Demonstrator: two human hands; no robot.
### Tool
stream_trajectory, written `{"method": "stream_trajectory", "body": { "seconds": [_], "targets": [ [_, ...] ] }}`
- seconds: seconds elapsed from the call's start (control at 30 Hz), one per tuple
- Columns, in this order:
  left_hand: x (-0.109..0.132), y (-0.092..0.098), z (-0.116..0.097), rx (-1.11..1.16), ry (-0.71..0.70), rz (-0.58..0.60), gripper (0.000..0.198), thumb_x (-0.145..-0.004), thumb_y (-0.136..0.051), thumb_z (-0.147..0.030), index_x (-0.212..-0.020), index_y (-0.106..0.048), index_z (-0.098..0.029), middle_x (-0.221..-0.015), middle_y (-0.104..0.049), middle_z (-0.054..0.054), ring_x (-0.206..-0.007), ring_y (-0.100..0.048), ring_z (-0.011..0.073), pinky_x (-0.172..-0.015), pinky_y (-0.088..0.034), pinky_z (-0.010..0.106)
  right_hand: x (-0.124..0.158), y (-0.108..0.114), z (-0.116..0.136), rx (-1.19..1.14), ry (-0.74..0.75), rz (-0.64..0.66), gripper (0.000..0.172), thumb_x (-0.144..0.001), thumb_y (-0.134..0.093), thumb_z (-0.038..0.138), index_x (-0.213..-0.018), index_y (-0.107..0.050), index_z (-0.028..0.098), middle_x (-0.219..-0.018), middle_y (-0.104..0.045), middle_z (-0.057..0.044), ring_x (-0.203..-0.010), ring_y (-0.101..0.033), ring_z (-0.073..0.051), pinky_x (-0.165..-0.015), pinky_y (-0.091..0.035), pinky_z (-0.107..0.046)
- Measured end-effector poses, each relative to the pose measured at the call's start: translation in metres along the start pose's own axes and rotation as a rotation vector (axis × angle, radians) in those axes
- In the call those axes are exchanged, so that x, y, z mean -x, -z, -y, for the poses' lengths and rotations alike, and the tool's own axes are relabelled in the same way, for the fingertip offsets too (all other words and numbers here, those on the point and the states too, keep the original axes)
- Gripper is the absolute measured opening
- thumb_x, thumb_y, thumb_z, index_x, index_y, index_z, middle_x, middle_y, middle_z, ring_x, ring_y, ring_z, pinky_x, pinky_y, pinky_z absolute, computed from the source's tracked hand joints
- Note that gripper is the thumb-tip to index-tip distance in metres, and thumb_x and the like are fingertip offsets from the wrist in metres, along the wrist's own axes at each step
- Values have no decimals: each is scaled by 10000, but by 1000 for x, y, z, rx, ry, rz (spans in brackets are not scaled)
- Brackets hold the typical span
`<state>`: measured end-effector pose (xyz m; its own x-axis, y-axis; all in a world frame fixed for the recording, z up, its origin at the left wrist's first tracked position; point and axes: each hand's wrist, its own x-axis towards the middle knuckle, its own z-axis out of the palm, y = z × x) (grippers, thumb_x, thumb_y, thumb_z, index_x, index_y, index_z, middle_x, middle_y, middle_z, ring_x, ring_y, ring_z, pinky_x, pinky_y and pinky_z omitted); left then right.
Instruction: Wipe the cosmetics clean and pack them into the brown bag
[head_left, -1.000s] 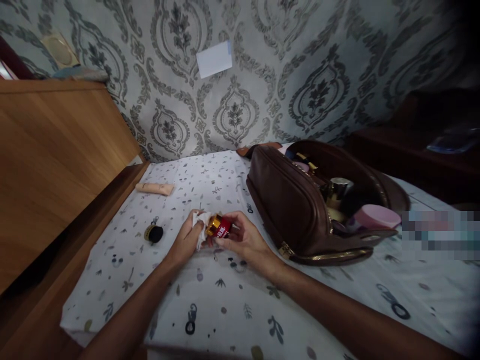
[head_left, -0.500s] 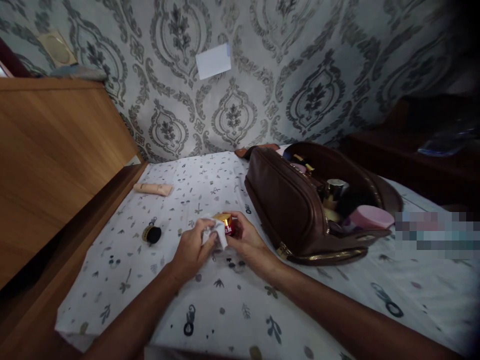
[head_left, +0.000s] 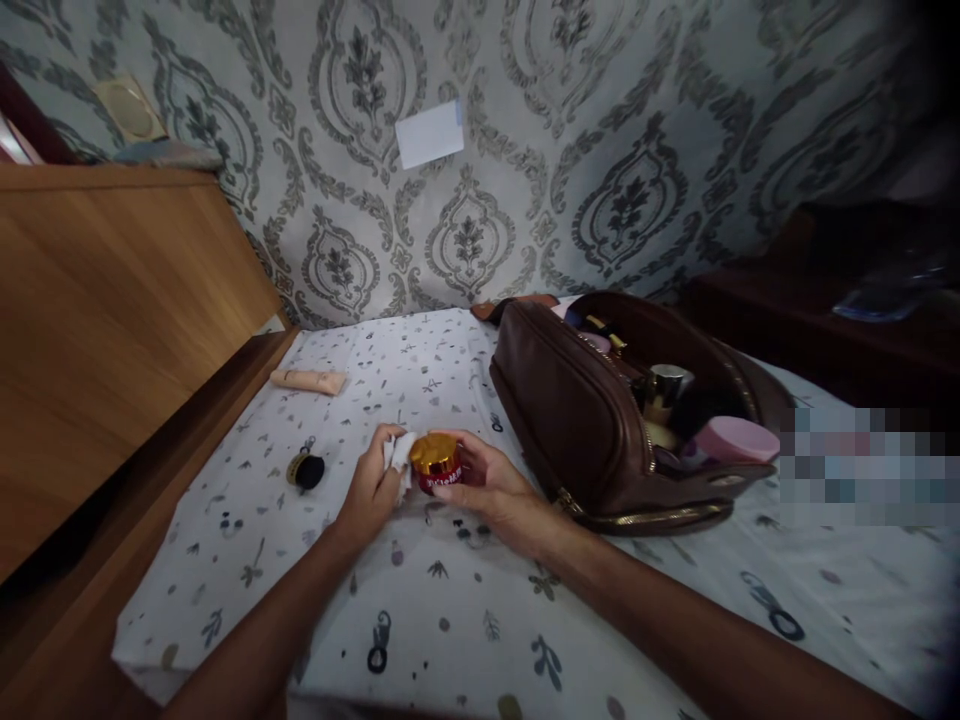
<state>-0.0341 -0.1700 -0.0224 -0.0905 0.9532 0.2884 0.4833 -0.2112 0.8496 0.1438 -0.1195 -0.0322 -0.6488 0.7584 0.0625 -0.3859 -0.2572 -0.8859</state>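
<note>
A small red cream jar [head_left: 439, 479] with a shiny gold lid is in my right hand [head_left: 495, 487], whose fingers and thumb grip its right side and front. My left hand [head_left: 373, 484] pinches a crumpled white tissue [head_left: 401, 458] right at the jar's left side. Whether the tissue presses on the jar, I cannot tell. Just right of my right hand stands an open brown cosmetic bag [head_left: 566, 400], holding a pink-topped item [head_left: 733, 440], a gold-and-silver capped bottle [head_left: 666, 388] and other cosmetics. Off to the left lie a black-and-gold small item [head_left: 306, 469] and a beige squeeze tube [head_left: 307, 381].
All this rests on a white patterned cloth [head_left: 442, 625]. A wooden cabinet [head_left: 127, 330] bounds the left side. At the back rises a grey patterned wall [head_left: 469, 235]. Dark furniture [head_left: 832, 300] stands at the far right, above a blurred-out patch.
The tissue has moved left off the jar's front, with my left hand shifting the same way. The jar's gold lid and red label now show more fully.
</note>
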Motion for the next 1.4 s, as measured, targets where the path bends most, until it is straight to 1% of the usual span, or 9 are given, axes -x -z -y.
{"method": "stream_trajectory", "body": {
  "seconds": [0.2,0.37,0.53,0.63,0.73,0.87,1.03,1.23,1.4],
  "targets": [
    [-6,3,-7,26,-68,-39,162,-916,-480,-313,-929,-593,-197,-871,-623,11,-840,-578,173,-785,-445,268,-3,4,-7,57,1,58,654,-591,-885,241,-1202,-654,262,-1224,-695,-31,-1153,-637,-226,-1077,-439,-423],
    [-5,5,-10,-31,-212,-19,159,-912,-540,-297,-846,-640,-192,-843,-630,29,-834,-584,183,-793,-440,285,-7,9,-14,176,58,-3,640,-605,-852,232,-1210,-647,223,-1200,-696,-47,-1135,-634,-236,-1043,-465,-413],
    [-2,1,-16,-24,-321,10,119,-886,-608,-269,-803,-654,-197,-773,-618,17,-738,-566,165,-702,-428,272,-6,8,-13,507,181,-102,591,-607,-790,139,-1174,-639,202,-1103,-689,-43,-1019,-636,-223,-921,-508,-362],
    [-1,-2,-18,-46,-301,-12,107,-879,-608,-248,-788,-636,-199,-755,-606,5,-719,-551,154,-693,-420,266,-1,5,-10,747,270,-72,510,-625,-743,82,-1110,-644,204,-1030,-665,-33,-926,-624,-207,-842,-506,-337],
    [-2,-3,-17,-71,-190,-50,130,-886,-576,-269,-779,-597,-198,-741,-586,-5,-702,-529,148,-685,-411,264,3,1,-7,862,323,-27,402,-639,-731,67,-1005,-638,206,-956,-644,-17,-875,-609,-198,-789,-495,-315],
    [-4,-2,-12,-74,-23,-81,197,-903,-531,-323,-750,-520,-200,-672,-485,-38,-649,-452,130,-642,-368,253,2,2,-9,780,313,-45,487,-653,-740,101,-1103,-600,222,-1023,-655,-22,-933,-617,-206,-845,-489,-335],
    [-3,-3,-9,-52,64,-59,252,-932,-507,-396,-767,-484,-206,-641,-408,-59,-610,-386,119,-604,-330,248,-4,6,-14,506,195,-122,484,-637,-759,178,-1077,-562,222,-999,-658,-20,-938,-632,-212,-853,-510,-354],
    [-1,-5,-10,-42,-14,-25,201,-956,-489,-384,-887,-545,-204,-767,-530,-26,-718,-490,139,-691,-389,257,-4,5,-9,181,48,-124,611,-664,-832,326,-1211,-572,243,-1141,-674,-44,-1059,-631,-218,-987,-476,-397],
    [-3,-4,-10,-53,-107,-61,136,-935,-520,-321,-874,-560,-206,-844,-556,5,-813,-536,163,-769,-418,276,-2,0,-5,-75,-18,-106,391,-706,-825,423,-1020,-678,242,-1071,-679,-32,-1004,-637,-202,-898,-515,-365]
  ]
}}
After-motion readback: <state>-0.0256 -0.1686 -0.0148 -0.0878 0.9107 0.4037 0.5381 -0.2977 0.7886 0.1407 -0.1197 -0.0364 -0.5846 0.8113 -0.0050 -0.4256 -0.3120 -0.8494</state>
